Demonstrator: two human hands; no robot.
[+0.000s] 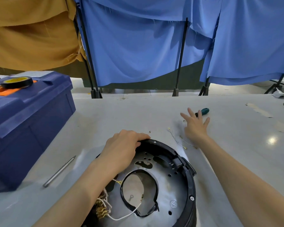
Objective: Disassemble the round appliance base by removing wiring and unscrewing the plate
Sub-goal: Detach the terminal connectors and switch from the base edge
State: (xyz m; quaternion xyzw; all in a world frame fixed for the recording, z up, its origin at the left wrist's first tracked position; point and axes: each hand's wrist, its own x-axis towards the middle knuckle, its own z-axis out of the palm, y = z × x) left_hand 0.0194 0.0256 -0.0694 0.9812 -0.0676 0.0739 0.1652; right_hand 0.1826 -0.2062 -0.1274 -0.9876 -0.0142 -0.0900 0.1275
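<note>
Under my left hand (121, 146) sits the round appliance base (156, 182), its black rim nearest me and running off the bottom edge of the view. That hand lies curled over the far-left part of the rim, fingers wrapped down onto the edge and pressed together, gripping it. Just inside the rim, below my palm, I see the metal plate (174, 185) with its cut-outs and a large round opening ringed in black. By my left wrist, white wires (129, 213) with brass terminals bunch at the base's near-left side, one strand looping across the opening.

My right hand (195, 126) is stretched out beyond the base, fingers spread wide apart, holding nothing. Just past its fingertips lies a screwdriver (202, 112) with a teal handle; I cannot tell whether a finger touches it. Beside that wrist, on the table (236, 145), rest loose wires (182, 140) with small ring terminals.

Left of my left forearm lies a thin metal rod (59, 172), and beyond it a blue toolbox (28, 126) carrying a roll of black tape (16, 81).
</note>
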